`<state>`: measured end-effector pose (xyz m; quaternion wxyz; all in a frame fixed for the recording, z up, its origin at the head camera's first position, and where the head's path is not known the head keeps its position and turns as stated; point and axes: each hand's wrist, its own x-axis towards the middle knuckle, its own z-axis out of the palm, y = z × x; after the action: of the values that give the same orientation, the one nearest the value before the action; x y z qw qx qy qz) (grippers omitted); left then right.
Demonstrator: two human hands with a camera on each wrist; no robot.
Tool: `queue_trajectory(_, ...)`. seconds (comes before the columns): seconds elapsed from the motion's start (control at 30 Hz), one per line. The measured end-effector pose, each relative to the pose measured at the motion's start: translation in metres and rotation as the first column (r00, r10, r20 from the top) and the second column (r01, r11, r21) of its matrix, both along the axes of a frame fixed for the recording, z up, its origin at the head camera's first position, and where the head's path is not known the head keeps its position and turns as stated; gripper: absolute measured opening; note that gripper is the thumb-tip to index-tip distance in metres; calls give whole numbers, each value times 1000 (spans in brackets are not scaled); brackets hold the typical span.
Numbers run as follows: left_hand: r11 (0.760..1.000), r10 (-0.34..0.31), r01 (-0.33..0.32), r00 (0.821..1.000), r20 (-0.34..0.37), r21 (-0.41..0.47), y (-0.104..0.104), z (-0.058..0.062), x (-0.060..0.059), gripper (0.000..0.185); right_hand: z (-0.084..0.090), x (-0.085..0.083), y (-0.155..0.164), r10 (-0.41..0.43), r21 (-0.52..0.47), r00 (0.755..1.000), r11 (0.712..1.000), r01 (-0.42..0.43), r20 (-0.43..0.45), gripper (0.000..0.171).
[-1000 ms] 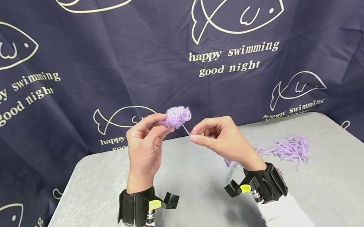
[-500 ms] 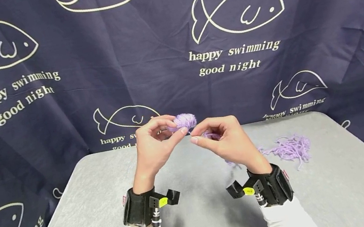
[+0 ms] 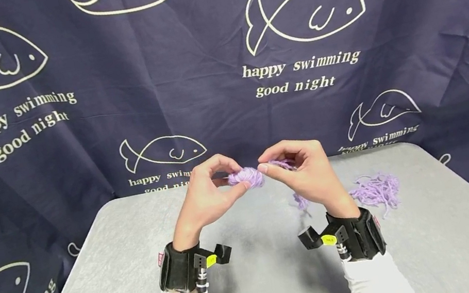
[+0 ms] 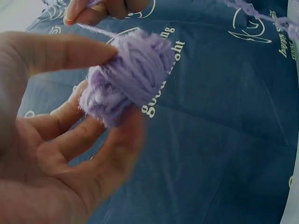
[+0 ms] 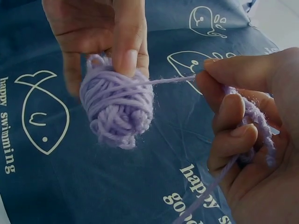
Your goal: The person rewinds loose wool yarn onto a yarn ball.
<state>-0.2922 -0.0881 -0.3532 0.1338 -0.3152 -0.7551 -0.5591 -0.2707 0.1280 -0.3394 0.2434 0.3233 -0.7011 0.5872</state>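
My left hand (image 3: 207, 195) holds a small ball of lilac yarn (image 5: 119, 105) between thumb and fingers, raised over the far part of the table. In the left wrist view the wound strands of the ball show clearly, with fingertips on opposite sides of it. A short taut strand (image 5: 173, 80) runs from the ball to my right hand (image 3: 310, 172), which pinches it between thumb and index finger. More loose yarn is gathered under the curled fingers of that hand, and a length of it hangs below the palm.
On the grey table (image 3: 258, 278), to the right behind my right wrist, lies a loose heap of lilac yarn (image 3: 379, 190). A dark blue curtain (image 3: 213, 77) with white fish drawings hangs right behind the table's far edge. Both wrists wear black straps with camera mounts.
The yarn ball has come down and a little to the right, turned in my left hand. My right hand has shifted right and slightly up, still pinching the strand.
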Motion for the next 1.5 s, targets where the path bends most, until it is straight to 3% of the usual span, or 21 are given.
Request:
queue_trajectory(0.17,993,-118,118,990,76,3,1,0,2,23,0,-1,2,-8,-3,1000,1000,8,11,12)
queue_trajectory(0.27,968,-251,250,962,107,19,0,0,2,22,1,-2,4,-11,-13,1000,1000,11,16,12)
queue_trajectory(0.3,952,-306,305,945,114,30,-1,-1,2,21,1,-2,5,-12,-20,1000,1000,12,19,12)
queue_trajectory(0.37,903,-429,424,894,128,65,-3,0,2,21,0,-3,6,-14,-35,1000,999,15,28,12)
queue_trajectory(0.5,770,-634,608,764,122,197,-7,1,3,22,-4,-9,8,-31,-46,998,998,34,60,10)
queue_trajectory(0.53,741,-663,629,741,108,233,-7,1,3,25,-5,-11,8,-33,-44,997,998,36,71,9)
queue_trajectory(0.6,702,-688,646,724,54,300,-8,2,3,33,-8,-14,7,-37,-30,995,999,40,88,7)
queue_trajectory(0.67,691,-670,625,743,-3,363,-8,3,3,43,-11,-17,5,-33,-7,994,999,34,105,5)
queue_trajectory(0.8,704,-559,513,827,-62,491,-9,6,3,49,-15,-21,2,-23,78,990,997,12,139,3)
queue_trajectory(0.87,688,-508,446,860,-60,572,-10,8,3,46,-16,-21,2,-16,125,986,992,-5,165,3)
queue_trajectory(0.93,654,-455,368,889,-45,661,-12,10,3,45,-16,-20,4,-7,178,983,984,-27,185,4)
queue_trajectory(1.1,514,-301,139,953,26,847,-24,14,-2,33,-18,-23,27,-3,290,968,954,-72,251,6)
queue_trajectory(1.2,386,-189,10,979,69,922,-37,16,-6,26,-24,-29,53,-108,345,954,938,5,280,10)
queue_trajectory(1.27,292,-112,-56,989,93,955,-47,17,-10,23,-29,-33,72,-224,372,934,922,111,279,13)
queue_trajectory(1.33,212,-49,-97,993,109,973,-57,18,-12,24,-34,-35,90,-351,389,896,892,231,271,16)
queue_trajectory(1.4,152,-11,-120,992,123,981,-68,18,-13,25,-38,-35,106,-444,384,844,866,320,300,19)
queue_trajectory(1.43,132,3,-127,992,127,983,-72,18,-14,26,-40,-34,113,-486,372,810,854,363,327,21)
queue_trajectory(1.5,100,18,-140,990,139,985,-81,19,-13,27,-43,-32,126,-575,369,720,813,450,388,23)
